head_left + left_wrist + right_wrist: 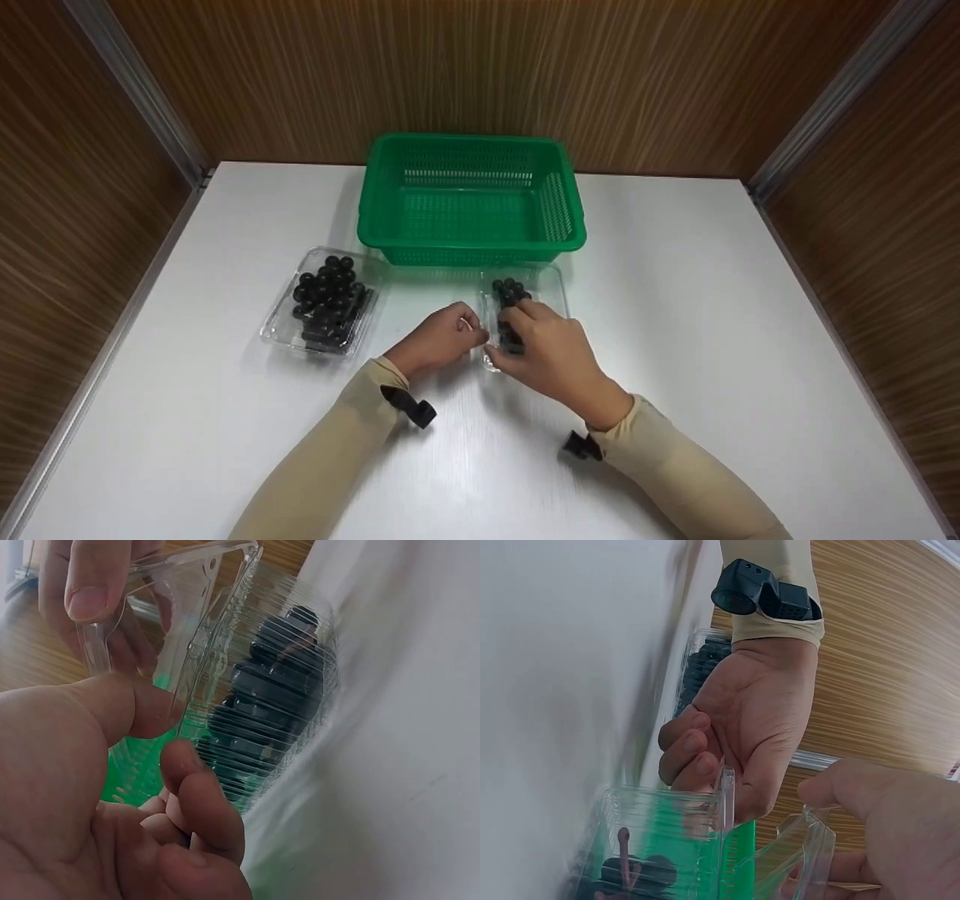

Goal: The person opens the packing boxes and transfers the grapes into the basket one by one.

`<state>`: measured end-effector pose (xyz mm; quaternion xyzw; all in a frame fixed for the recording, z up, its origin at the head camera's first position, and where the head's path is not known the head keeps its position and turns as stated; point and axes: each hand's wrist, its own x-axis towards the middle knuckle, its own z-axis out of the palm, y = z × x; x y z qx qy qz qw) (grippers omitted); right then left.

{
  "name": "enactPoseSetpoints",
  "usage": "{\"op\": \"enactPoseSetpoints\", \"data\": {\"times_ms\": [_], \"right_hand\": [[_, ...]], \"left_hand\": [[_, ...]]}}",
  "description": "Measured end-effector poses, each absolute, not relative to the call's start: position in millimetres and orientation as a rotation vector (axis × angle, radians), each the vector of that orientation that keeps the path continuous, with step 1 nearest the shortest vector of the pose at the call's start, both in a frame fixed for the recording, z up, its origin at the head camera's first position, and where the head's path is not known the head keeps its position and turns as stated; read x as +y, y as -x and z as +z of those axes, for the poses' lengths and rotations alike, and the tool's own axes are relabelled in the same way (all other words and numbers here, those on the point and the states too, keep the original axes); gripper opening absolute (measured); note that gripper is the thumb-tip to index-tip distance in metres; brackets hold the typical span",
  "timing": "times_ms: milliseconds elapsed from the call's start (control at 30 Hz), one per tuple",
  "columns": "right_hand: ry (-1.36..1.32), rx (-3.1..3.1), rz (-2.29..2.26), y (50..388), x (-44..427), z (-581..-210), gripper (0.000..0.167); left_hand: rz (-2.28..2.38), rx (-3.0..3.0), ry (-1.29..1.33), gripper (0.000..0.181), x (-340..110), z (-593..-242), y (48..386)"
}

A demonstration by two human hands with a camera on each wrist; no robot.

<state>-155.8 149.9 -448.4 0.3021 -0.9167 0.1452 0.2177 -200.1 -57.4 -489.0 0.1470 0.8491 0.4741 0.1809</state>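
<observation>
Your left hand (441,339) pinches the clamshell rim (206,639), your right hand (551,349) its lid (820,861); judged light, flexible: hold by rim

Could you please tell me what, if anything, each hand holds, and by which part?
The left hand pinches the clear container by its rim; the right hand holds its lid by the edge.
</observation>
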Motion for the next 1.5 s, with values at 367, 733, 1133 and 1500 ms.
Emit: {"op": "enactPoseSetpoints", "data": {"times_ms": [367,733,1133,1500], "right_hand": [[-0.812,-2.535,0.408,155.1,150.5,-445.6,0.033],[-0.854,-2.502,0.581,160.4,150.9,-445.1,0.034],[-0.871,-2.533,0.670,159.9,150.7,-444.2,0.063],[-0.923,-2.487,0.678,158.4,152.5,-440.4,0.057]], "left_hand": [[1.411,2.301,-0.431,0.013,-58.7,-489.6,201.2],[1.405,2.286,-0.424,0.016,-59.9,-490.1,200.7],[1.437,2.240,-0.398,0.020,-60.6,-487.8,198.3],[1.405,2.272,-0.419,0.019,-59.8,-490.7,199.5]]}}
